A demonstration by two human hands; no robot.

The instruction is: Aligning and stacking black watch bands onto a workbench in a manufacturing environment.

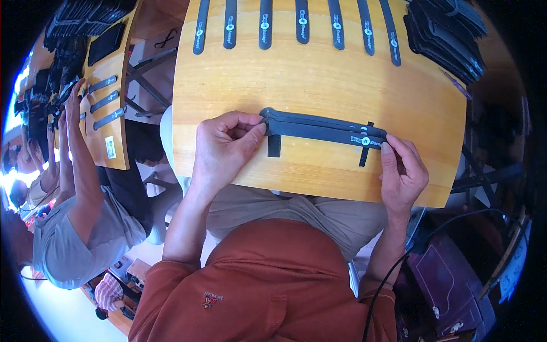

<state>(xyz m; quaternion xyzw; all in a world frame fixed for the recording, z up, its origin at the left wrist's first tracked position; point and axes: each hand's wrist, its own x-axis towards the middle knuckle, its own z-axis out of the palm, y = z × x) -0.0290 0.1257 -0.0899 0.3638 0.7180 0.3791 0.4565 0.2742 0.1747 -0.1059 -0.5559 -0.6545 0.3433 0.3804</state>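
Several dark straps (pixel 319 128) lie stacked lengthwise between my two hands, just above or on the wooden table; I cannot tell which. White print and a round pale mark show near their right end. My left hand (pixel 228 139) pinches the rounded left end between thumb and fingers. At the other end my right hand (pixel 403 168) grips the straps, thumb at the front. Below them a short black strip (pixel 274 146) shows near my left hand. A narrower black strip (pixel 362 158) sits near my right hand, partly covered by the straps.
Along the table's (pixel 239 85) far edge lies a row of single dark straps (pixel 303 23). A pile of black straps (pixel 444 40) fills the far right corner, with a thin purplish tool (pixel 457 84) beside it. To the left, a co-worker (pixel 85 228) works at another table (pixel 117 151).
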